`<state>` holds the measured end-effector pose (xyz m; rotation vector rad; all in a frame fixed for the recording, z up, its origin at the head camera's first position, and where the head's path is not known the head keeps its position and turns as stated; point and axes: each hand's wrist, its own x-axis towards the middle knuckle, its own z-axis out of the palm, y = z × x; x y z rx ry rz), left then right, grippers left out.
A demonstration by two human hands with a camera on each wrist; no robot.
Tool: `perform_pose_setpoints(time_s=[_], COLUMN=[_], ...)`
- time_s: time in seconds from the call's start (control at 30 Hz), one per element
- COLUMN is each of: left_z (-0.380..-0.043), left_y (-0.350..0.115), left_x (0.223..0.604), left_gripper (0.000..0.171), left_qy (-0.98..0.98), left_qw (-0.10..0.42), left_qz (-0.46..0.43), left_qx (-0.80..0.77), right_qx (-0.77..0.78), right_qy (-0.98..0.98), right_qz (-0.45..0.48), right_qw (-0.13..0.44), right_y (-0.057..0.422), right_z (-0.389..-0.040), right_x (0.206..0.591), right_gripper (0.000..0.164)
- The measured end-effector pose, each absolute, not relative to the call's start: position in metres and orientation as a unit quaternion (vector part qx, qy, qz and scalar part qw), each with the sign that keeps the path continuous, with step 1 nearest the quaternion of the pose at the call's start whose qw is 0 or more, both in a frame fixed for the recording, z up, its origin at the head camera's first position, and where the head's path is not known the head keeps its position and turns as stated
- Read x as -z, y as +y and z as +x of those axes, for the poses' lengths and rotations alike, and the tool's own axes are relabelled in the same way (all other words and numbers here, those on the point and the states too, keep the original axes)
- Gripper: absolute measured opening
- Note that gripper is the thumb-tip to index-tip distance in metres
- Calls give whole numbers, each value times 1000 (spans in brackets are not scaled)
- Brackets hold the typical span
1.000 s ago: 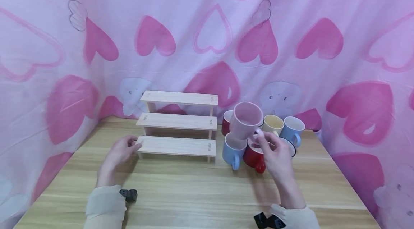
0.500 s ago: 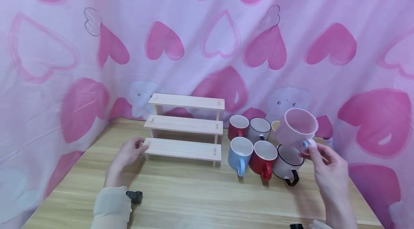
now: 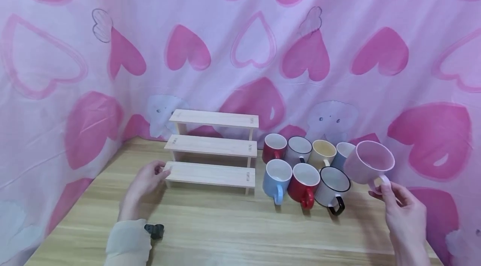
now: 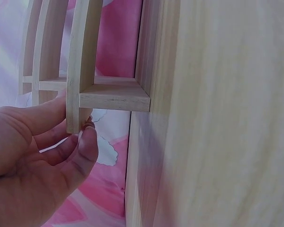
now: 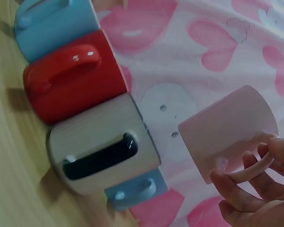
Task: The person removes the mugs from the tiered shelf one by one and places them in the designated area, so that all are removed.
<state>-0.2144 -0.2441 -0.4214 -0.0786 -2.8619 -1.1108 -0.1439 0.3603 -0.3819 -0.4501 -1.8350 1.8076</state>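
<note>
My right hand (image 3: 406,211) holds a pink mug (image 3: 366,163) by its handle, at the right end of a group of mugs. In the right wrist view the mug (image 5: 229,130) is raised, level with the other mugs' rims or higher, with fingers hooked round its handle. My left hand (image 3: 146,180) is at the left end of a three-step wooden shelf (image 3: 210,174). Up close in the left wrist view, thumb and fingers of that hand (image 4: 42,156) pinch the end of the lowest board (image 4: 80,61).
The front row has a blue mug (image 3: 276,178), a red mug (image 3: 303,182) and a white mug with black handle (image 3: 330,188). Behind stand another red mug (image 3: 273,151), a black-rimmed mug (image 3: 298,149), a cream mug (image 3: 321,153) and another blue mug (image 3: 340,157). A heart-printed curtain (image 3: 225,86) backs the table.
The pink mug has moved right and lower in my right hand, from above the mugs to beyond their right end. My left hand stays on the shelf.
</note>
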Motion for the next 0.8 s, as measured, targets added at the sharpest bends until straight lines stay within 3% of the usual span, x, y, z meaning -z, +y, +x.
perform_pose_setpoints(time_s=[0.23,0.8], left_z=[-221,-215], left_y=[-245,-247], left_x=[410,426], left_gripper=[41,41], left_qy=[-938,-930], left_qw=[59,31], left_qz=[-33,-8], left_qx=[339,365], right_qx=[-680,-617], right_qy=[-659,-717], right_qz=[-185,-214], right_qw=[264,245], right_y=[365,379], right_z=[-141,-140], right_x=[399,425], right_gripper=[29,17])
